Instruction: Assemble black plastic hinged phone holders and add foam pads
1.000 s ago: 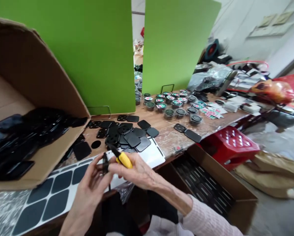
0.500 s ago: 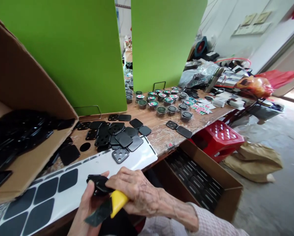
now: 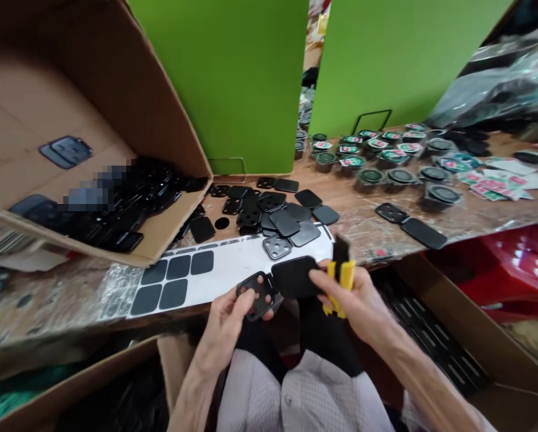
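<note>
A hinged black plastic case (image 3: 295, 277) is spread open between my hands, above the table's front edge. One half has round holes; the other is a flat lid. My left hand (image 3: 233, 309) pinches the holed half, thumb on top and fingertips showing through the holes. My right hand (image 3: 347, 294) grips the lid's right edge between thumb and fingers. That same hand also holds a yellow-handled tool (image 3: 347, 276) with a dark flat end pointing up; its exact kind is unclear. Just beyond lies a pile of similar black cases (image 3: 284, 222), with one holed half (image 3: 277, 246) nearest.
A white sheet with black rounded-square stickers (image 3: 173, 294) lies along the front edge. A tipped cardboard box (image 3: 179, 231) holding black cases stands left. Lidded clear tubs (image 3: 370, 180) and an open case (image 3: 424, 233) are at right. Below sit another carton (image 3: 516, 390) and a red stool (image 3: 521, 264).
The case, earlier a folded dark shape between my hands, is now open flat. My hands have moved apart, and the yellow tool's dark end has turned upward. The view has swung left.
</note>
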The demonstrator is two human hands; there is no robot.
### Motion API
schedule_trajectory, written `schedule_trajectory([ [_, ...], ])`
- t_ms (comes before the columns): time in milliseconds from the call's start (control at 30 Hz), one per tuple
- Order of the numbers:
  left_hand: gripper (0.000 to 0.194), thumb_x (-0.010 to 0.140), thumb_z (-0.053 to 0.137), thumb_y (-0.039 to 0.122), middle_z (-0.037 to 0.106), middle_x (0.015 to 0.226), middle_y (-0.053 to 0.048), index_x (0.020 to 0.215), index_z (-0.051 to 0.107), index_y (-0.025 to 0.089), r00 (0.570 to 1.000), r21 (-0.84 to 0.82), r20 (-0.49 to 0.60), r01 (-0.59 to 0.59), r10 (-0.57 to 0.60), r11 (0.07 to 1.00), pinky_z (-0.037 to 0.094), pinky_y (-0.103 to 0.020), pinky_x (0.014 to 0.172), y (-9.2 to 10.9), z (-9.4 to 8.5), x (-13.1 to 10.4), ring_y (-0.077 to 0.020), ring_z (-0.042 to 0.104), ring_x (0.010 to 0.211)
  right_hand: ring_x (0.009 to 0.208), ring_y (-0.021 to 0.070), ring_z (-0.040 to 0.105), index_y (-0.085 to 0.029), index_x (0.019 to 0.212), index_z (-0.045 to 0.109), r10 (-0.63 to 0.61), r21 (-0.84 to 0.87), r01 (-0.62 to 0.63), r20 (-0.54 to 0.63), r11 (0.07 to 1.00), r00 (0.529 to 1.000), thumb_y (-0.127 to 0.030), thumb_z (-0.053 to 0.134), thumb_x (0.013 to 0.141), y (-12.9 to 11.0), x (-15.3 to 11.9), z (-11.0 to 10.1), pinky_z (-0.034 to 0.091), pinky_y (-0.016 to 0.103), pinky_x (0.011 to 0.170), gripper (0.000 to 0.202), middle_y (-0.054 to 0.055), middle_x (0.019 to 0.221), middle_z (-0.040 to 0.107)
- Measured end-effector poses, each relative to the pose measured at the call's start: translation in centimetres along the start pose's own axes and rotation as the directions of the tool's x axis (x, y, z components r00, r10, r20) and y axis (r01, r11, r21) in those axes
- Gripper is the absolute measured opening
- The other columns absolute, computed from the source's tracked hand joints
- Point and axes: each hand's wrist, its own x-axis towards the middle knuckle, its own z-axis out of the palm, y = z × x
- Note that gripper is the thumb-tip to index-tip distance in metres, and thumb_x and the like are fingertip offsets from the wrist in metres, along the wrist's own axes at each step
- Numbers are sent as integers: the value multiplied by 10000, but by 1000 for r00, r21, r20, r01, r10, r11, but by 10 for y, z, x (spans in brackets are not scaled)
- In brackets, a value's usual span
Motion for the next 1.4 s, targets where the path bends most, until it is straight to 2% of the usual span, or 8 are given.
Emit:
schedule_trajectory([
  [100,286,730,751,405,717,716,-67,811,747,131,995,-187,77,81,-68,979,543,-288,597,-7,-13,1,-185,661,560,500,64,424,-188,781,587,205,330,-182,-34,926,978,-404,868,573,4,6,-2,359,164,402,411,-58,628,488],
  [200,295,733,753,387,713,683,-64,880,757,132,990,-312,124,102,-66,945,528,-271,573,-16,-18,3,-179,657,532,457,47,390,-171,742,599,214,447,-216,56,868,975,-366,877,566,9,6,1,306,150,359,383,-55,601,497],
  [500,289,823,673,376,702,699,-62,979,737,142,990,-333,136,74,-30,940,517,-269,597,-21,-24,1,-161,644,556,506,51,444,-177,759,636,230,449,-222,38,866,972,-349,879,593,18,1,7,358,139,384,340,-43,644,530],
  [667,439,804,691,304,694,876,-31,1236,616,314,991,-421,129,27,31,907,526,-298,606,-14,-24,-1,-190,662,739,490,45,408,-173,718,616,200,446,-170,-21,879,980,-346,882,578,16,-1,12,335,142,366,347,-48,634,509],
  [1000,391,823,668,326,671,899,-34,1211,627,300,994,-466,102,15,37,884,510,-278,588,-15,-28,4,-174,638,745,469,36,417,-193,815,607,205,419,-177,-22,891,979,-333,873,610,21,-6,12,359,143,377,364,-61,651,514],
  [1100,353,858,630,371,667,886,-31,1199,634,279,996,-507,67,-16,58,862,502,-255,564,-11,-20,5,-150,617,702,461,45,440,-208,848,591,203,433,-172,-26,885,979,-329,866,617,23,-10,17,346,148,374,379,-60,656,535],
  [1200,292,849,641,426,673,848,-26,1045,682,214,995,-501,-61,-102,82,859,509,-242,594,-11,0,3,-118,593,649,440,43,430,-216,841,563,188,460,-147,-43,876,981,-343,830,673,26,-20,30,327,155,377,341,-59,650,540],
  [1400,286,741,761,311,709,912,-30,964,639,180,952,-318,-285,-204,112,926,540,-275,731,-23,34,-3,-171,676,803,424,32,405,-198,783,521,233,454,-216,17,865,972,-366,811,702,33,-38,57,338,171,411,345,-72,622,476],
])
